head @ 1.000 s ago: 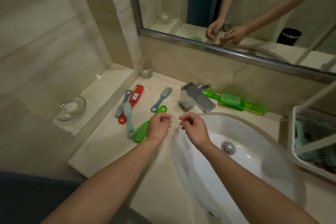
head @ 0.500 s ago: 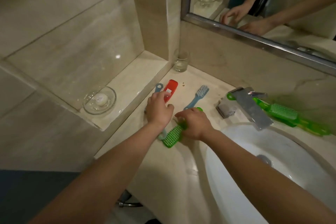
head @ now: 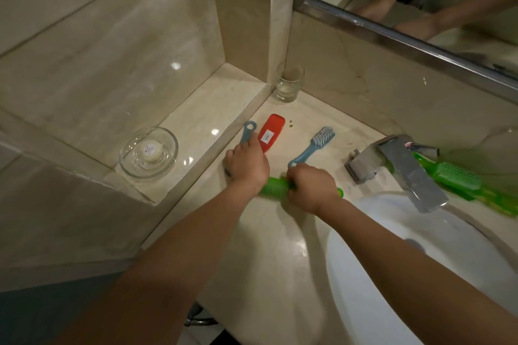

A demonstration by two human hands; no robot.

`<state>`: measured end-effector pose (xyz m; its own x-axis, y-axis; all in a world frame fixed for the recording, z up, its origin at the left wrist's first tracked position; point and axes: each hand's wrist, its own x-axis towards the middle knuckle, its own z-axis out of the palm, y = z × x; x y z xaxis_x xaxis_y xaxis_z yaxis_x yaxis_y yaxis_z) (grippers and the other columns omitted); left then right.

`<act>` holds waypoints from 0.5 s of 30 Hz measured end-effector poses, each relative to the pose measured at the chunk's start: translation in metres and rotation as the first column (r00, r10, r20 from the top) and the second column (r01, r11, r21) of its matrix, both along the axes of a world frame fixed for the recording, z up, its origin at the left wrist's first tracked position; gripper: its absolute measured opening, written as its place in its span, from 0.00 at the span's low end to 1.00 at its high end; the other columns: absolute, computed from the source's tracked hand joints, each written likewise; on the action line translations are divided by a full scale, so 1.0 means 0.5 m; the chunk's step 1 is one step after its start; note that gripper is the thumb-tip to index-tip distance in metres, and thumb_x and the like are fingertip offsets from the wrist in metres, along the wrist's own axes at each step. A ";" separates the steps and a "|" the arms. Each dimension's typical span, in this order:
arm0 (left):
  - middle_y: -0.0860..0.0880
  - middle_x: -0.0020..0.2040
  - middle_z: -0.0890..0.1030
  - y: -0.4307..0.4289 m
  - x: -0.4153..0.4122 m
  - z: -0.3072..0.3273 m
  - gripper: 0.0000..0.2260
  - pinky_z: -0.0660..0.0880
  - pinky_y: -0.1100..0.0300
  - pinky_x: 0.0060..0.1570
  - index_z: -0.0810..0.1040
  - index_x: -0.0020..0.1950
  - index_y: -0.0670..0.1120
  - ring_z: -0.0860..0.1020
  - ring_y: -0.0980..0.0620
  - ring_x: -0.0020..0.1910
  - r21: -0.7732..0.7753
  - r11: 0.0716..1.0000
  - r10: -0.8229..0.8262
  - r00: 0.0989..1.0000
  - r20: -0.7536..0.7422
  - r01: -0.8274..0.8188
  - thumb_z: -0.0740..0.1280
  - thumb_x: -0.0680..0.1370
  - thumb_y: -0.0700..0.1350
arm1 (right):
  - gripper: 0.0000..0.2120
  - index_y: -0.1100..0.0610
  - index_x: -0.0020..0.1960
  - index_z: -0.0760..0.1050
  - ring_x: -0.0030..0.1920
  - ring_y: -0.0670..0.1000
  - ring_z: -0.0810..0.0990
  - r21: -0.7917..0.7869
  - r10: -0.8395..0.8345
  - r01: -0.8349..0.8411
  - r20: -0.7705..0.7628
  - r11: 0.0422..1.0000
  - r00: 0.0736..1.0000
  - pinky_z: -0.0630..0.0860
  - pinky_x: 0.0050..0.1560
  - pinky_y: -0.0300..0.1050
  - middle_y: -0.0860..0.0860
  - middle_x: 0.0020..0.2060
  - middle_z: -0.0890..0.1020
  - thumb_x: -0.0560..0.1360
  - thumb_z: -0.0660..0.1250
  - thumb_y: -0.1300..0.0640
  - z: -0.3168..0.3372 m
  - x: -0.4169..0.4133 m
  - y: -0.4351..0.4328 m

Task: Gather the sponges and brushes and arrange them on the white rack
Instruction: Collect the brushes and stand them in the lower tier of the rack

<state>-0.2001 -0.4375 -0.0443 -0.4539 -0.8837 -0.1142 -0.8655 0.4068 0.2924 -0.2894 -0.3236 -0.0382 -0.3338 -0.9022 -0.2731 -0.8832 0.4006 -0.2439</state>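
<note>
Right hand [head: 309, 190] clenched round green brush [head: 276, 190] | left hand [head: 246, 165] palm-down over blue brush [head: 248, 131], grip hidden

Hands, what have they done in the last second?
Both hands moved forward and left, down to the brushes. The right hand now grips the green plastic scrub brush; the left hand lies over the red plastic brush and blue-handled brush, grip hidden. The blue brush with white bristles and clear glass dish stayed put.

Near counter [head: 266, 255] between raised ledge [head: 201, 109] and basin [head: 392, 274]: open room. Far left: brushes [head: 314, 145] lie scattered. Glass [head: 288, 82] fills far corner. Tap [head: 409, 171] stands at right, overhanging basin. Ledge carries dish [head: 148, 152].
</note>
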 end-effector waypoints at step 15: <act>0.54 0.49 0.80 0.115 0.003 0.106 0.20 0.77 0.54 0.42 0.55 0.67 0.61 0.80 0.48 0.43 0.283 0.945 0.089 0.705 -0.703 0.163 0.55 0.81 0.40 | 0.07 0.58 0.43 0.67 0.24 0.51 0.70 -0.019 -0.330 0.891 0.925 0.454 0.188 0.68 0.24 0.39 0.57 0.30 0.75 0.78 0.53 0.65 0.121 0.024 0.107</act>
